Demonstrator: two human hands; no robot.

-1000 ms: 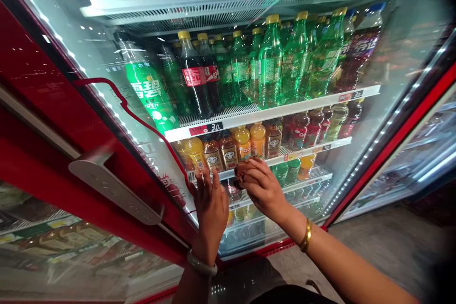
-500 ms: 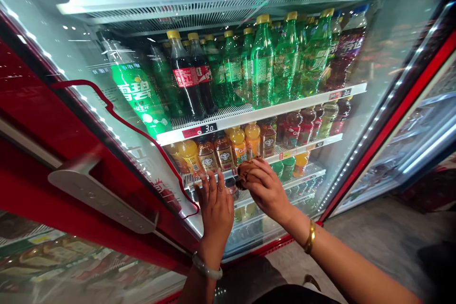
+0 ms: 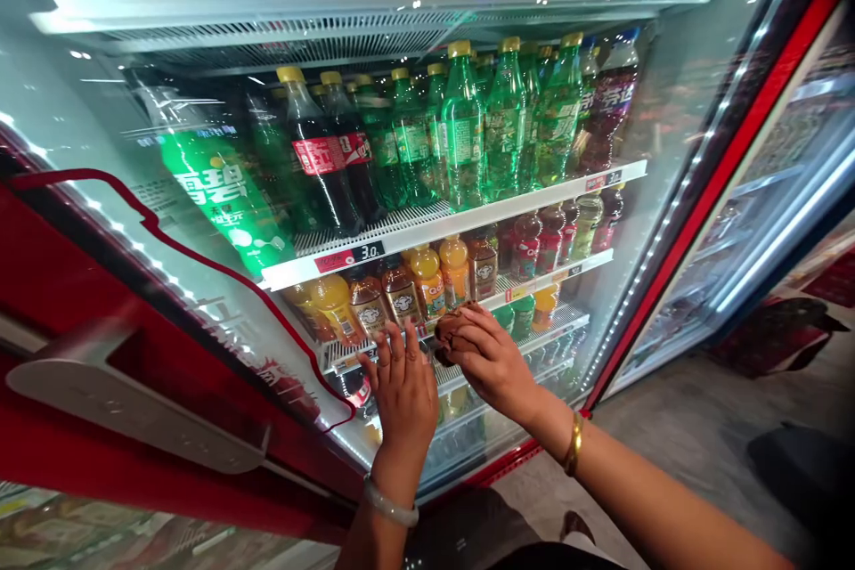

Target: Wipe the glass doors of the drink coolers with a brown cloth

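The right hand (image 3: 491,361) grips a brown cloth (image 3: 454,327) bunched against the third shelf's front rail (image 3: 534,285), mid-wipe; the left hand (image 3: 401,387), open, braces flat beside the milk-tea bottles (image 3: 384,298). Next the cloth needs sliding along the rail.

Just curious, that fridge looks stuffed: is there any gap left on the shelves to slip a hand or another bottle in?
Barely. The green soda bottles fill their shelf; brown drink bottles crowd beside the left hand and right hand. Only the floor is bare.
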